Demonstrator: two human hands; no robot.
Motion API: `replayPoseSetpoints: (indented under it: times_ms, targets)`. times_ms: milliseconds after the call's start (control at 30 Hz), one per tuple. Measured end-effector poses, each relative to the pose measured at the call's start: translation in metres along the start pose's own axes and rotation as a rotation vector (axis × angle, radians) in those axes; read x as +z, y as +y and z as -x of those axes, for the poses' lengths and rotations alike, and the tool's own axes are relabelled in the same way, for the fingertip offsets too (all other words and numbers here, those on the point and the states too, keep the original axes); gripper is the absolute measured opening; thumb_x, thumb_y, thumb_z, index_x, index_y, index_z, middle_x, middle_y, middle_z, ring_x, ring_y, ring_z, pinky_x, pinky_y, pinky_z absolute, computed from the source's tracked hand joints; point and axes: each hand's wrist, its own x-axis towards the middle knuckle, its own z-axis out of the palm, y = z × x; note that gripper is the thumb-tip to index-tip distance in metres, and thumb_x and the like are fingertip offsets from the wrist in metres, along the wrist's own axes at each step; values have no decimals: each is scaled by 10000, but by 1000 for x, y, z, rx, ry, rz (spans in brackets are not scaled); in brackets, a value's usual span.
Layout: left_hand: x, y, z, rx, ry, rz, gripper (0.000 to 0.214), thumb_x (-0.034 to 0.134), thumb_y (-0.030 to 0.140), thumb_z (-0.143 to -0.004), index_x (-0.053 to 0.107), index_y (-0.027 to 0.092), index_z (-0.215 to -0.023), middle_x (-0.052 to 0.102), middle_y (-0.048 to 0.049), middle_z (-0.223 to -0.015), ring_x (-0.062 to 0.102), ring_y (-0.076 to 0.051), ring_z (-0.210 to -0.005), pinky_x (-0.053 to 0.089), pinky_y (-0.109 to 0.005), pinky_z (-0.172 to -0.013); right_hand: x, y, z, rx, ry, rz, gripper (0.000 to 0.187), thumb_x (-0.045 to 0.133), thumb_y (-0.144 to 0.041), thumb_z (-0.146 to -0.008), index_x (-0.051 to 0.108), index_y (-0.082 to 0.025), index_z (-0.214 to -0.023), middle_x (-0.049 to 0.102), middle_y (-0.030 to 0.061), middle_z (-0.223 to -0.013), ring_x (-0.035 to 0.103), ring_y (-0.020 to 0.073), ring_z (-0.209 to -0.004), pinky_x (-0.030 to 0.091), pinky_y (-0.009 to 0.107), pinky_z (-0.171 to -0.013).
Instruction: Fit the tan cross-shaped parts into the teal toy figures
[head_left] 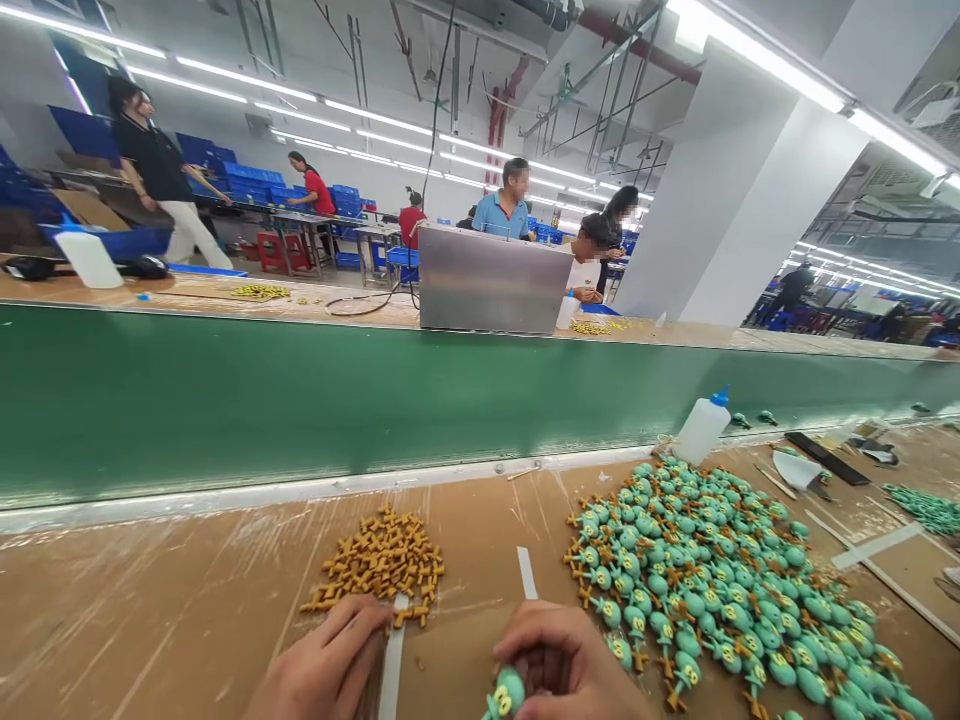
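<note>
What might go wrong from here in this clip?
The left hand sits at the edge of the small yellow parts, so a careless move might scatter them. The green toy figure in the right hand is close to the heap of green figures and might get mixed back in. The white squeeze bottle stands just behind that heap and might tip onto it.

Bright, even light pours from long white fluorescent ceiling tubes (pixel 375 116), leaving only faint, soft shadows; a pale sheen lies across the brushed-steel box (pixel 491 280), and wide-angle distortion visibly bends the long green conveyor wall (pixel 300 400) toward the edges
</note>
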Motion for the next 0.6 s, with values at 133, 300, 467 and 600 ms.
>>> replayPoseSetpoints:
  times_ms: [133, 300, 467, 600]
  targets:
    - [-7, 26, -1, -270, 71, 271, 189, 656, 422, -839, 759, 266, -865, 788, -1, -763, 745, -189, -701, 590, -196, -663, -4, -15, 5, -73, -92, 231, 341, 864, -542, -734, 849, -268, -937, 667, 32, -760, 584, 144, -671, 455, 240, -601]
    - [3, 47, 0, -629, 101, 817, 354, 767, 530, -772, 678, 214, -906, 698, 24, -607, 505, -74, -430, 391, -131, -411, -11, -25, 9, -8, -231, 411, 286, 772, -534, -839, 843, -318, -1012, 709, 51, -784, 620, 145, -637, 501, 249, -604]
    - [8, 60, -2, -769, 201, 1121, 406, 876, 501, -653, 607, 206, -726, 591, 52, -536, 460, -55, -446, 275, -82, -372, -14, -17, 11, -9, -268, 411, 268, 808, -467, -827, 832, -319, -1048, 721, 51, -861, 651, 133, -653, 550, 215, -616]
    - [4, 68, -3, -828, 198, 1117, 409, 915, 483, -599, 692, 186, -769, 586, 34, -552, 489, -66, -481, 296, -88, -378, -16, -10, 9, -35, -283, 438, 304, 811, -514, -810, 841, -304, -1027, 729, 59, -842, 655, 132, -661, 553, 192, -622]
